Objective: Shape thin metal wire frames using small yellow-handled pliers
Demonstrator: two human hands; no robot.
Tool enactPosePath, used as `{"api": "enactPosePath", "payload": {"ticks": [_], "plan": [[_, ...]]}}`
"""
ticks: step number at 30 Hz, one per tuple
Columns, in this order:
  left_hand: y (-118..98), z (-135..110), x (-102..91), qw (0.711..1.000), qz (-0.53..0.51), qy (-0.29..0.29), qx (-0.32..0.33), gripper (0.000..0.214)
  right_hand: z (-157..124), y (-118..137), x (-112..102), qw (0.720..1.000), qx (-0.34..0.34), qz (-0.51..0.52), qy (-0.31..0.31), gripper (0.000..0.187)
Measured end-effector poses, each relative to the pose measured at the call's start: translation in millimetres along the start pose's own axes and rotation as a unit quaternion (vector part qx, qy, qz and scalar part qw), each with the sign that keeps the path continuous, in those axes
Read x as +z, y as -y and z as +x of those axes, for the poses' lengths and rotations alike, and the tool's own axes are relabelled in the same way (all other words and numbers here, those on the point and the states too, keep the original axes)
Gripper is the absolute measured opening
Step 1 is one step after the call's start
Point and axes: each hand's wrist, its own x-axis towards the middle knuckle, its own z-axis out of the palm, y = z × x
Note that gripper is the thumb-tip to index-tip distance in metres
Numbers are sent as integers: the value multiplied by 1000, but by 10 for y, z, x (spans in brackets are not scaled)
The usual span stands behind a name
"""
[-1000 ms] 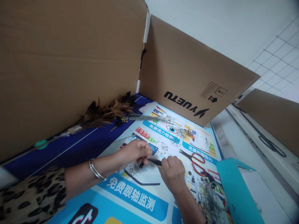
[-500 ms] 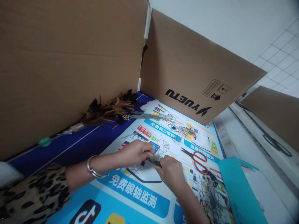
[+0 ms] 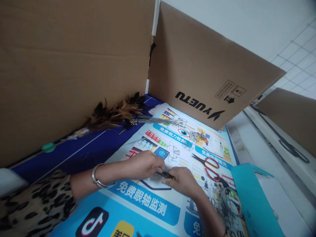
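In the middle of the head view, my right hand point(image 3: 184, 181) is closed around a pair of pliers point(image 3: 166, 174), their dark jaws pointing left. My left hand point(image 3: 149, 164), a silver bangle on its wrist, is closed right at the jaw tips. Whatever it pinches is too small or hidden to make out. Red-handled scissors point(image 3: 209, 167) lie to the right of my hands, blades toward the left. Just beyond my hands a loose bunch of thin wire loops point(image 3: 173, 152) rests on the printed sheet point(image 3: 138, 210).
Cardboard panels point(image 3: 212, 65) stand behind and to the left. A bundle of straight wires point(image 3: 160, 120) and brown feathers point(image 3: 111, 113) lie at the back. To the right are a tangle of wire coils point(image 3: 230, 204) and a teal box point(image 3: 256, 200).
The pliers have turned, with more of their jaws and a yellow part showing. My right hand has shifted slightly right; my left hand stays near the jaws. The view has tilted slightly.
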Motion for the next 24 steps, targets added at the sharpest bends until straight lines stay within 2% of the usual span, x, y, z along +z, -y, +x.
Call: {"api": "enactPosePath", "payload": {"ticks": [5,8,13,16,20,24], "plan": [[-17,-4,4,999,-30,-23,9,16,0,-38,14,1000,1,9,11,35],[-15,14,8,1000,-16,-14,-9,17,8,-31,44,1000,-3,-3,1,34],[25,54,-30,993,37,-8,-109,20,50,-1,151,994,42,-71,-71,33],[73,61,-75,988,52,-17,-142,18,66,-24,217,986,70,-93,-119,32],[163,71,-78,981,-54,-24,-183,20,63,-72,262,966,75,-126,-215,29],[234,88,-12,946,-219,-10,-240,24,48,-61,257,943,24,-186,-273,22]]}}
